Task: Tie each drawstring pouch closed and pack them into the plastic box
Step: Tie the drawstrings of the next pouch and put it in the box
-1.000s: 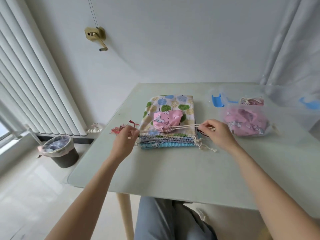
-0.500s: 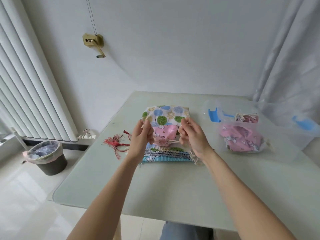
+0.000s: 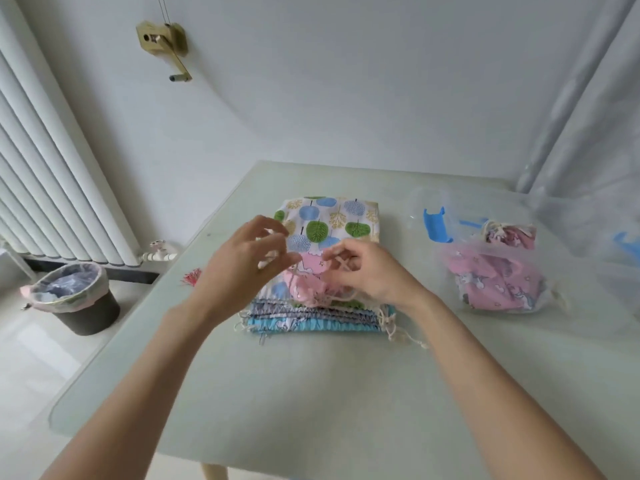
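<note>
Both hands work the cream drawstring [image 3: 341, 296] of the pink pouch [image 3: 311, 279], which sits on top of a stack of flat pouches [image 3: 322, 306] mid-table. Right hand [image 3: 369, 271] has fingers curled, pinching a crossed bit of cord near its fingertips; cord runs down under the palm to the pouch's gathered neck. Left hand [image 3: 249, 265] is blurred, fingers half curled and spread, thumb and forefinger close together around what looks like a cord loop; can't tell for sure that it has hold. Hands are close together but not touching.

Biggest to smallest: pale green table [image 3: 311, 393] holds everything. Clear plastic box [image 3: 429, 202] sits on the right side of the table, well apart from the stack, with blue clips [image 3: 434, 226] on it. Inside it lies a pink unicorn-print pouch [image 3: 495, 285] and a smaller tied pouch [image 3: 509, 233] behind that. Stack's top flat pouch [image 3: 329, 220] has a tree print in blue, green and yellow; below it grey and turquoise gathered edges show at the near side, loose cord ends trailing at the right corner. Red tassel [image 3: 191, 277] lies on the table left of the stack, partly hidden by the left wrist.

Off the table: white radiator [image 3: 52, 188] on the left, dark bin [image 3: 74, 299] with a liner on the floor, brass crank [image 3: 166, 43] on the wall.
</note>
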The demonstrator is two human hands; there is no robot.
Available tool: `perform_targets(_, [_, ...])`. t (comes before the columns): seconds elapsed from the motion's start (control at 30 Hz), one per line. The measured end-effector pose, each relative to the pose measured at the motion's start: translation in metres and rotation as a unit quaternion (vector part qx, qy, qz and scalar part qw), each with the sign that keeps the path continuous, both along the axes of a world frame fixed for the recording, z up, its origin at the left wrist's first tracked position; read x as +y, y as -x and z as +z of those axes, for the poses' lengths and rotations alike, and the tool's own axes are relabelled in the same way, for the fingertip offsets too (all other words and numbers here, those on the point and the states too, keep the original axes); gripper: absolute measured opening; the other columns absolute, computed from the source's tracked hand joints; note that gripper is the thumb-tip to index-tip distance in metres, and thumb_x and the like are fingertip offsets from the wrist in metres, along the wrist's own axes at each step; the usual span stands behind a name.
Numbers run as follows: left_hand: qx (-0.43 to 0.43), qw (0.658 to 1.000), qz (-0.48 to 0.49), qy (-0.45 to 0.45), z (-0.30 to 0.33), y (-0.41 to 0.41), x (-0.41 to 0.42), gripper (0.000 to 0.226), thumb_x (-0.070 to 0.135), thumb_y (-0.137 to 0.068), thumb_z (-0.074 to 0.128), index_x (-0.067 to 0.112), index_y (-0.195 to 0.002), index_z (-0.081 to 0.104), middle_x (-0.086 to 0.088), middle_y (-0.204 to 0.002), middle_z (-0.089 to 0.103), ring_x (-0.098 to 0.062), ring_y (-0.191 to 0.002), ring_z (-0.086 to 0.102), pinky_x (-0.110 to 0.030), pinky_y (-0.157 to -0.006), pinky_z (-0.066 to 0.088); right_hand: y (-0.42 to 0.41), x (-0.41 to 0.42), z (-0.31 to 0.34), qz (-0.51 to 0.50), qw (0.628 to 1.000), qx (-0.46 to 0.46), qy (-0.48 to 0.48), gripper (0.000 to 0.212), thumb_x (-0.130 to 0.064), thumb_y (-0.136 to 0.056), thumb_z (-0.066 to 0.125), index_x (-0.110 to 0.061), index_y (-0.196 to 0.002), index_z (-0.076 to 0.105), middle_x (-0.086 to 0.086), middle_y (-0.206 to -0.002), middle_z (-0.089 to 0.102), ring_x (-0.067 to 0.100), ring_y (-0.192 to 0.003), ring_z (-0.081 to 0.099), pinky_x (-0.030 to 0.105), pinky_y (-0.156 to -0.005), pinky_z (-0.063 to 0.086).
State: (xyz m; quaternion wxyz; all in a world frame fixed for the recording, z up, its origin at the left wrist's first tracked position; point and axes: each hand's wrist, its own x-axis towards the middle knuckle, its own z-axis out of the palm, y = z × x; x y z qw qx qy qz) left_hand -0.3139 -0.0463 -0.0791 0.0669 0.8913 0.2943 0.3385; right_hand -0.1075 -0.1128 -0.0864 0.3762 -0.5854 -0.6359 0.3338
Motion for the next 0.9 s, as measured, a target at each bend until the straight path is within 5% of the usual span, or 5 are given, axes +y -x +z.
perform_targets(0.1, [0.046,0.996,0.042,-0.063,0.02,-0.001,0.011,0.034,0.054,-0.088,0.042,0.026,-0.07,0.048,0.016,-0.057,0.045,0.004,-0.046,0.041,-0.014,-0.047,0.027,0.022,0.013,0.005,0.063,0.998,-0.002,0.022,0.045,-0.029,-0.073,0.077,-0.024,-0.115,0.06,-0.011,-0.099,0.064,0.011,-0.079,0.06,0.02,-0.074,0.051])
perform_targets(0.2, [-0.003,1.0,0.024,-0.008,0.028,-0.012,0.016,0.02,0.038,-0.09,0.056,0.021,-0.082,0.062,0.015,-0.044,0.04,-0.001,-0.04,0.042,-0.009,-0.047,0.027,0.039,0.023,0.009,0.047,0.999,0.006,-0.024,0.02,-0.028,-0.082,0.069,-0.02,-0.1,0.068,-0.011,-0.073,0.065,0.007,-0.056,0.055,0.016,-0.056,0.047])
perform_targets(0.37, [-0.27,0.933,-0.016,0.236,0.034,-0.014,0.024,0.026,0.032,-0.093,0.053,0.025,-0.118,0.053,-0.005,-0.085,0.066,-0.005,-0.068,0.062,-0.024,-0.069,0.054,0.032,0.035,0.017,-0.002,0.996,0.067,-0.063,0.011,-0.023,-0.089,0.06,-0.023,-0.095,0.069,0.012,-0.082,0.072,0.027,-0.055,0.056,0.025,-0.047,0.046])
perform_targets(0.5, [-0.201,0.92,-0.052,0.332,0.008,-0.017,0.021,0.04,0.01,-0.09,0.056,0.023,-0.127,0.046,0.0,-0.114,0.065,-0.01,-0.102,0.064,-0.032,-0.092,0.051,0.021,0.035,0.022,-0.015,0.998,0.042,-0.049,0.027,-0.021,-0.093,0.056,-0.015,-0.118,0.051,0.002,-0.063,0.069,0.019,-0.05,0.056,0.026,-0.049,0.046])
perform_targets(0.9, [-0.292,0.88,-0.075,0.368,-0.002,-0.023,0.002,0.011,0.011,-0.088,0.061,0.011,-0.098,0.066,-0.006,-0.08,0.073,-0.017,-0.073,0.069,-0.025,-0.071,0.056,-0.001,0.025,0.028,-0.033,0.982,0.184,-0.025,0.032,-0.006,-0.082,0.067,-0.006,-0.111,0.054,0.002,-0.067,0.07,0.009,-0.057,0.063,0.018,-0.057,0.051])
